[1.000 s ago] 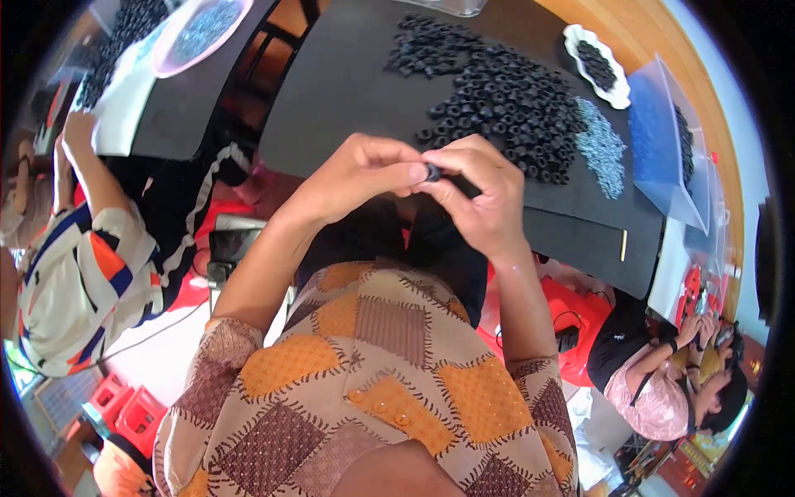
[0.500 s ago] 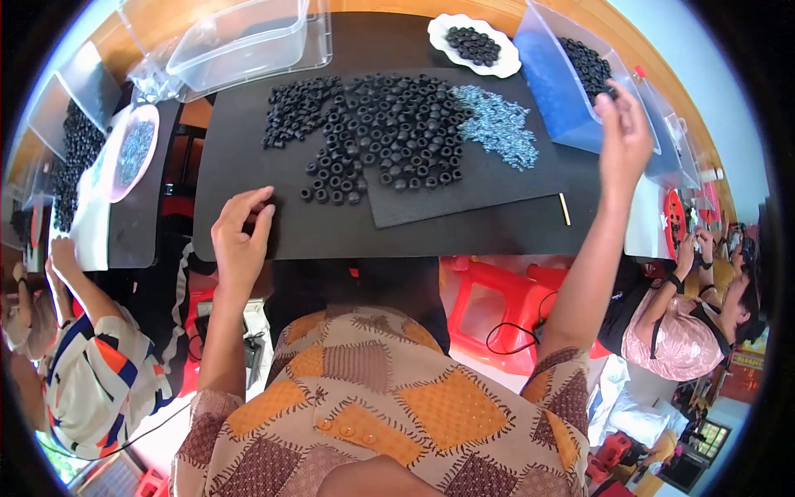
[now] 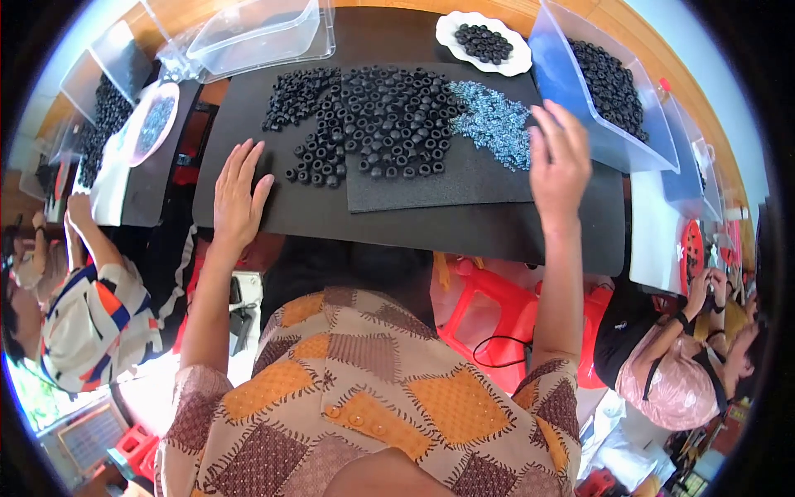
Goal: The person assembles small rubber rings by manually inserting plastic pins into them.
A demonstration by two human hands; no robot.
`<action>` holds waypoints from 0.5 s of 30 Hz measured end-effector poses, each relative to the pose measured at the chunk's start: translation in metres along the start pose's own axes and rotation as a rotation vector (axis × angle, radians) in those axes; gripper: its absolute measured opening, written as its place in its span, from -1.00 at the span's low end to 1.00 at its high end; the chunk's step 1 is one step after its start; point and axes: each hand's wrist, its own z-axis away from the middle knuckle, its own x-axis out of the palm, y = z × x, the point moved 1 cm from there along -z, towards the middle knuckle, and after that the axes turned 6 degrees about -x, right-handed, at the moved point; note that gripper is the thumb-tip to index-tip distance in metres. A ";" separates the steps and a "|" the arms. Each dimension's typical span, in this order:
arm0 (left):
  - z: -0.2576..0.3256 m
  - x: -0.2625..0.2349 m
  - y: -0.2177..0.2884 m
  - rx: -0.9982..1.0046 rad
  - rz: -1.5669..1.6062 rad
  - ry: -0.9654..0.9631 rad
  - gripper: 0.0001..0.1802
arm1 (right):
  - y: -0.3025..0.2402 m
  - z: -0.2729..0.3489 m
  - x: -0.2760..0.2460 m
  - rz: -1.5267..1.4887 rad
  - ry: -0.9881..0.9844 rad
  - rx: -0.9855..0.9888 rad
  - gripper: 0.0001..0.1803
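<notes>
My left hand (image 3: 238, 203) is over the left part of the black table, its fingers stretched out and holding nothing. At the pile's right edge, my right hand (image 3: 561, 170) hovers over or rests on the table; its fingers are extended and a little apart, with no held thing showing. Between the hands lie large black beads (image 3: 393, 124) with wide holes. Smaller black beads (image 3: 298, 93) are heaped at their far left. Tiny blue-grey beads (image 3: 493, 116) spread beside my right hand. The beads partly cover a dark foam mat (image 3: 431, 197).
A white scalloped plate (image 3: 520, 60) of black beads stands at the back. A clear bin (image 3: 571, 108) of black beads is at right. Clear plastic trays (image 3: 257, 45) sit back left. Red stools (image 3: 489, 306) stand below the table. Other people work at both sides.
My right hand has moved left and nearer, from the bin's rim to beside the blue-grey beads. My left hand's fingers have straightened. The view has shifted slightly.
</notes>
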 end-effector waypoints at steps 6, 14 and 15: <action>0.001 0.000 0.004 -0.030 -0.056 -0.031 -0.42 | -0.018 0.005 0.038 -0.075 -0.292 -0.077 -0.39; 0.002 -0.003 0.005 -0.027 -0.077 -0.020 -0.42 | -0.017 0.030 0.047 -0.075 -0.524 -0.096 -0.34; 0.002 -0.002 0.005 -0.024 -0.080 -0.018 -0.42 | -0.019 0.030 0.045 -0.089 -0.530 -0.097 -0.34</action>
